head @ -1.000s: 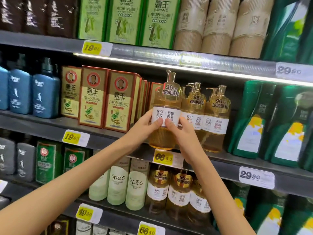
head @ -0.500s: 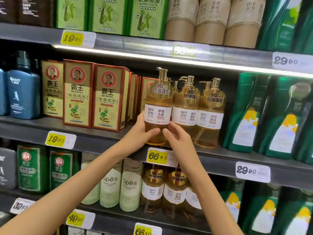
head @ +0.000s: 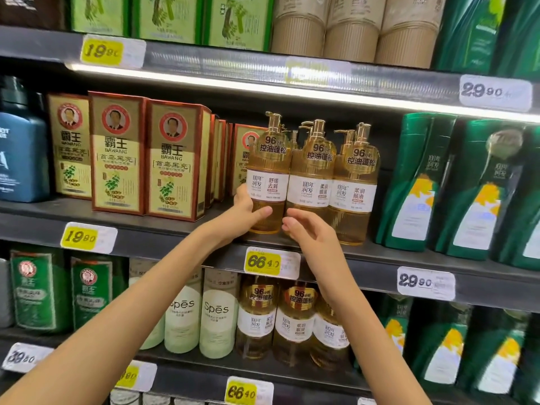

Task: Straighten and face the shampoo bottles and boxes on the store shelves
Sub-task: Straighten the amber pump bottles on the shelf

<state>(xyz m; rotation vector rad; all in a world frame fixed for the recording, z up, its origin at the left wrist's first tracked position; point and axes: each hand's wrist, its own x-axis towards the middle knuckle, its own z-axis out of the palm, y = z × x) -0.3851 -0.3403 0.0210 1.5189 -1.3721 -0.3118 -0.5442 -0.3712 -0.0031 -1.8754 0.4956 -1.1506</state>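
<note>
On the middle shelf [head: 163, 232], between a row of red-and-gold boxes [head: 172, 159] and a block of green bottles [head: 415, 185], stands a trio of amber pump bottles [head: 311, 182], labels forward. The left hand [head: 247, 213] grips the leftmost bottle [head: 268, 171] low on its body, thumb across the front and fingers curled behind. That bottle stands at the shelf's front edge, touching its neighbour. The right hand [head: 312, 233] hovers just before the foot of the middle one, fingers loosely curled and grasping nothing. Whether the fingertips touch the plastic cannot be told.

Likely hazard: the grip sits low and the bottles are tall and close-packed, so a twist or sideways nudge could tip the held bottle into its neighbours, or pull it over the front edge. The pump spouts, which jut sideways, could catch on one another.

Contents: each clear bottle shows golden liquid up to the shoulder, beneath a gold pump. Further pumps rise behind them. The boxes are closed, their contents hidden.
</note>
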